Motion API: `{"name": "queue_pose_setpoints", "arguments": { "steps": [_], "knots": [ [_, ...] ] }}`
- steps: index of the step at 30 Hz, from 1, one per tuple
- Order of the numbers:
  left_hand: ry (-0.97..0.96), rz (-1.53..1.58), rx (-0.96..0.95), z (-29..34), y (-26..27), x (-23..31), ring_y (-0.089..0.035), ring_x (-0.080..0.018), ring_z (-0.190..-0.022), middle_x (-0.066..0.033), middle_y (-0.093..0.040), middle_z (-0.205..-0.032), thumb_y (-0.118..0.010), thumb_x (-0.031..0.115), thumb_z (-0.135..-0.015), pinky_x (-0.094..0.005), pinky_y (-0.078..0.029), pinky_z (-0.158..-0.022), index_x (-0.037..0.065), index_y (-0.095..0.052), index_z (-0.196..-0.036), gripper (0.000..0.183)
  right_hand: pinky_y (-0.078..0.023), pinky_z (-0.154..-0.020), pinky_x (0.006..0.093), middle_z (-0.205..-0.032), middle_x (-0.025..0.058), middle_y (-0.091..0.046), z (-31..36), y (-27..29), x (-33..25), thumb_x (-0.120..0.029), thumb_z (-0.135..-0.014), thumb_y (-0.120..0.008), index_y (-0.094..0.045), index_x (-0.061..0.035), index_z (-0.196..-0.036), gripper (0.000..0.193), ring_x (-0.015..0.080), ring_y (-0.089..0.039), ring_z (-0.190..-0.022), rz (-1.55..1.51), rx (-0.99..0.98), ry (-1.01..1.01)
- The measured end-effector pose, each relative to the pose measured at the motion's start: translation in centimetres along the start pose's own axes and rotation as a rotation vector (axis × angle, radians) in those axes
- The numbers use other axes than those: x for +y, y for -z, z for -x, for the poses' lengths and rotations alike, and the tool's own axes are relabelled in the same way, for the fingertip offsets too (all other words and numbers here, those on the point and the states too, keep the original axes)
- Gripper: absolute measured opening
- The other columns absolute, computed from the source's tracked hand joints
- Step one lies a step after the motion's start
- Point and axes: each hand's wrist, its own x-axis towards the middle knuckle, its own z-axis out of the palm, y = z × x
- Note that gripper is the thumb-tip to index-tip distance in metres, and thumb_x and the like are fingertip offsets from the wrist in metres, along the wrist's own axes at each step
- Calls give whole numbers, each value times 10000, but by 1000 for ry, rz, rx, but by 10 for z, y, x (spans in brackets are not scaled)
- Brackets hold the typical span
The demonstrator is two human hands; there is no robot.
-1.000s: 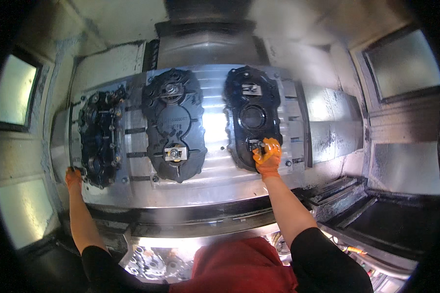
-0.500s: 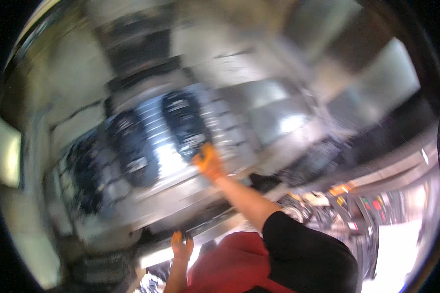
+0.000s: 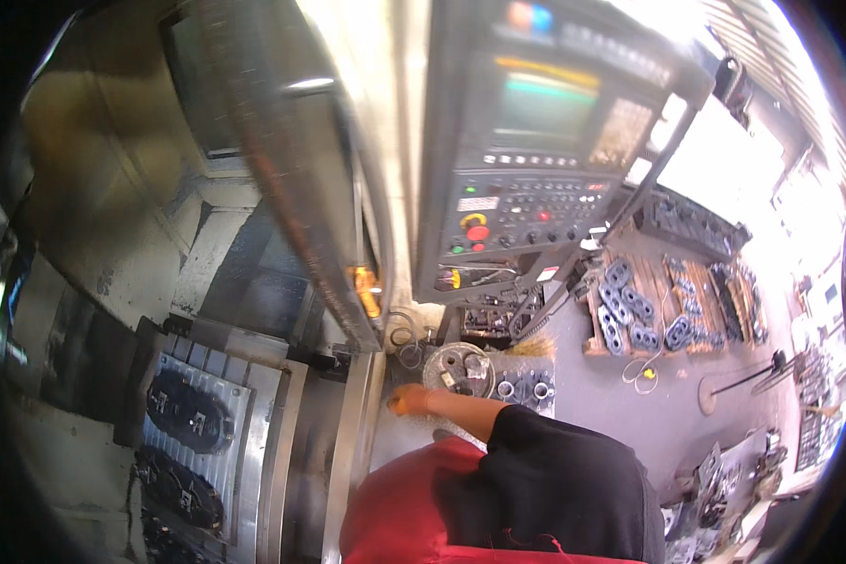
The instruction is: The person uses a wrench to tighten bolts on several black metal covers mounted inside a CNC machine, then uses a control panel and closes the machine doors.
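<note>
My right hand (image 3: 408,400), in an orange glove, is in front of my red-clad torso, just right of the machine's metal front edge (image 3: 346,451). Its fingers look curled in; a dark patch shows at their tips, and what they hold, if anything, I cannot make out. Nearest to it is a round stool-like stand (image 3: 459,372) with small metal parts on top. Left of the hand, inside the machine, a dark oval metal part (image 3: 190,414) lies on a ridged fixture plate (image 3: 238,428), with another dark oval part (image 3: 180,491) below it. My left hand is out of sight.
A control panel (image 3: 526,211) with screen and buttons stands ahead, beside the machine's door edge (image 3: 296,188). Below it is a tray of tools (image 3: 489,320). To the right, a wooden pallet (image 3: 663,310) carries several oval parts. A cable and a stand (image 3: 714,395) are on the floor.
My view has swung right, from the machine's inside to the control panel and shop floor. My right hand has left the dark oval part and come outside. My left hand has gone out of view.
</note>
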Motion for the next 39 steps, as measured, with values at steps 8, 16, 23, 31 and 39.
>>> {"name": "queue_pose_setpoints", "arguments": {
  "steps": [8, 16, 23, 31, 39],
  "knots": [
    [-107, 46, -63, 13, -34, 78, -646, -302, -821, -145, -663, -902, -567, 193, -877, -378, -484, -674, 35, -671, -958, 206, -488, -802, 407, -979, 168, -701, 14, 64, 98, -396, -917, -576, -652, 4, -1097, 445, 275, -643, -916, -621, 293, -61],
    [-284, 146, -33, 15, -64, 118, -650, -280, -835, -130, -667, -910, -552, 217, -889, -357, -479, -681, 44, -670, -943, 216, -489, -782, 332, -958, 113, -687, 2, 122, 122, -259, -955, -582, -636, 2, -1094, 300, 171, -608, -865, -654, 444, 193],
    [-171, 23, 9, 61, -72, 115, -659, -293, -843, -146, -678, -917, -555, 181, -868, -382, -499, -699, 48, -687, -906, 191, -487, -784, 275, -1006, 41, -665, 14, 212, 60, -148, -972, -570, -633, 6, -1125, 226, 120, -583, -890, -1434, 493, 294],
    [70, -1, -8, 135, -91, 131, -674, -307, -838, -163, -685, -899, -532, 144, -860, -408, -521, -705, 24, -684, -864, 194, -404, -643, 236, -833, -46, -530, 29, 265, 54, -146, -956, -582, -619, -44, -1035, 134, 72, -481, -728, -1135, 633, 300],
    [308, -186, 101, 109, -62, 207, -689, -322, -833, -180, -692, -881, -508, 107, -852, -433, -543, -711, 1, -682, -822, 205, -435, -503, 289, -719, -45, -577, 15, 264, 59, -313, -904, -577, -573, -203, -838, 128, 117, -521, -553, -1747, 518, 237]
  ]
}}
